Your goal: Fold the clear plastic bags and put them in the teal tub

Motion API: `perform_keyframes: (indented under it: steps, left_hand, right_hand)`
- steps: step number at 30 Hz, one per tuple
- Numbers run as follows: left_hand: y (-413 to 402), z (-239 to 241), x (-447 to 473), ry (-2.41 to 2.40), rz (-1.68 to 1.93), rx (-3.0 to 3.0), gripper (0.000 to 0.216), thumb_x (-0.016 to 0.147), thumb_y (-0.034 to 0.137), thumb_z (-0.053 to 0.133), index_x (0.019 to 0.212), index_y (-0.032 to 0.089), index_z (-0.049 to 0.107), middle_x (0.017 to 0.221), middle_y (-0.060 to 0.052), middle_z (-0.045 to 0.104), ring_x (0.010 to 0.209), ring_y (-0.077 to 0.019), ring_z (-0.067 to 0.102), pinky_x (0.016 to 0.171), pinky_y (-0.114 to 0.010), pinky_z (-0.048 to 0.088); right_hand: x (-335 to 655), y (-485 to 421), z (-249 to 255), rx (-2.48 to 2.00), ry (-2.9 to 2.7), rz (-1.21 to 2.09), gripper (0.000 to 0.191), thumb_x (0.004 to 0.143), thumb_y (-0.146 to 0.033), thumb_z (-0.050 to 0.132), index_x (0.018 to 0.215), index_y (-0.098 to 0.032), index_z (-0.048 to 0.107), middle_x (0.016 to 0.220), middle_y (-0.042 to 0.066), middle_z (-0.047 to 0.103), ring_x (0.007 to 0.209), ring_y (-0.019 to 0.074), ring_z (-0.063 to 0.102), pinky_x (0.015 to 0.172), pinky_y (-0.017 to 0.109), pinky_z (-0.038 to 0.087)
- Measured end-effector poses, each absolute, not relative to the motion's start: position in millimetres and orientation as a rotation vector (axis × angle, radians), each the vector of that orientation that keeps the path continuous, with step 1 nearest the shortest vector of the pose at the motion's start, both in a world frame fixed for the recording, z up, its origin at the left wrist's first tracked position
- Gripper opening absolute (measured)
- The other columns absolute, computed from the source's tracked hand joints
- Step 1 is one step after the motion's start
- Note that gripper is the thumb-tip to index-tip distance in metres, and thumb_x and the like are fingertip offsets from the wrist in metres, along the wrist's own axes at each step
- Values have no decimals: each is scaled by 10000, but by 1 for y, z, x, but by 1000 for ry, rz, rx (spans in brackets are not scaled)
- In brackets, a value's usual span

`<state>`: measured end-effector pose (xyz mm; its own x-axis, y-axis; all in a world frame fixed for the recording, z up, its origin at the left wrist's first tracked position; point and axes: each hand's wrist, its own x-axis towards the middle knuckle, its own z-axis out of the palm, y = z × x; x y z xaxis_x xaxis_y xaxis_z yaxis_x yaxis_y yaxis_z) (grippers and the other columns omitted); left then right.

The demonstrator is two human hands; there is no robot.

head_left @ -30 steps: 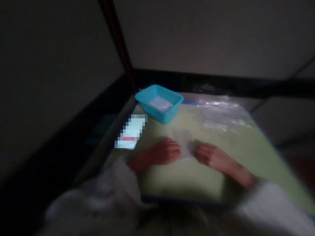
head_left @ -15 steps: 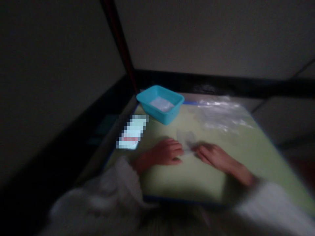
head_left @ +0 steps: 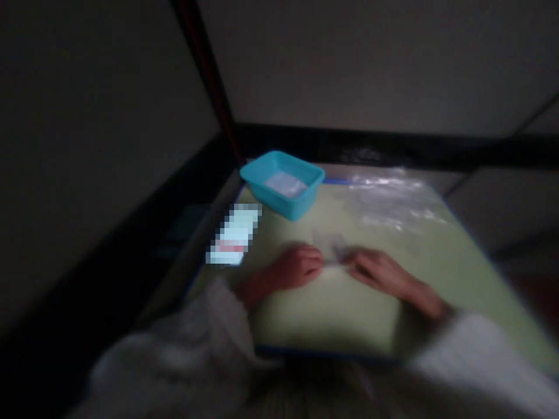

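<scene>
My left hand (head_left: 297,266) and my right hand (head_left: 376,269) rest close together on a pale green mat (head_left: 332,302), both in white sleeves. Between their fingertips lies a small clear, crumpled piece that looks like a plastic bag (head_left: 332,249). Both hands have their fingers curled and pinch its near edge. The picture is dark and blurred, so the piece's exact shape is unclear.
A turquoise plastic tub (head_left: 283,182) with something pale inside stands at the mat's far left. A heap of clear plastic (head_left: 391,201) lies at the far right. A pixelated bright rectangle (head_left: 233,234) sits at the left edge. Dark walls close in behind.
My hands have drawn closer together and their fingers have curled onto the clear piece, which went from lying flatter to bunched between them.
</scene>
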<state>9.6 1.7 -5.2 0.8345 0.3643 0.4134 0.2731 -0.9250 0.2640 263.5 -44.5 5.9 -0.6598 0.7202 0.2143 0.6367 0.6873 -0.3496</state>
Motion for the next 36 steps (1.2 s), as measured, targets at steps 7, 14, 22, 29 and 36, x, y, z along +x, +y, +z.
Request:
perform_keyframes:
  steps: [7, 14, 22, 29, 36]
  left_hand:
    - [4, -12, 13, 672, 734, 2423, 192, 846, 198, 527, 738, 132, 672, 808, -65, 683, 756, -155, 613, 733, -262, 441]
    - [11, -15, 21, 883, 769, 2052, 180, 765, 199, 573, 614, 119, 628, 610, -5, 617, 591, -113, 551, 570, -205, 401]
    - [28, -36, 29, 1010, 793, 1805, 77, 697, 131, 583, 628, 113, 612, 604, -9, 636, 588, -125, 593, 498, -173, 399]
    - [37, -35, 33, 1064, 807, 1639, 103, 639, 53, 598, 685, 134, 554, 554, 40, 590, 503, -90, 586, 475, -155, 404]
    - [39, -30, 36, 1082, 775, 1452, 341, 662, 60, 603, 928, 186, 432, 549, 103, 570, 428, -89, 589, 427, -143, 416]
  right_hand:
    - [262, -36, -5, -1194, -2183, 648, 143, 880, -342, 531, 831, -207, 535, 716, 9, 604, 606, 151, 553, 559, 264, 417]
    - [249, -25, -7, -1218, -1909, 733, 224, 849, -388, 531, 768, -227, 398, 637, -32, 521, 532, 115, 494, 460, 225, 358]
    - [242, -9, -17, -1253, -1715, 849, 224, 778, -374, 557, 788, -226, 390, 620, -48, 499, 514, 108, 481, 451, 227, 361]
    - [240, -4, -19, -1303, -1632, 875, 252, 734, -378, 566, 836, -221, 398, 570, -65, 513, 474, 108, 483, 433, 220, 358]
    - [241, -2, -20, -1354, -1659, 774, 259, 757, -398, 550, 876, -213, 413, 578, -49, 547, 473, 125, 522, 423, 227, 386]
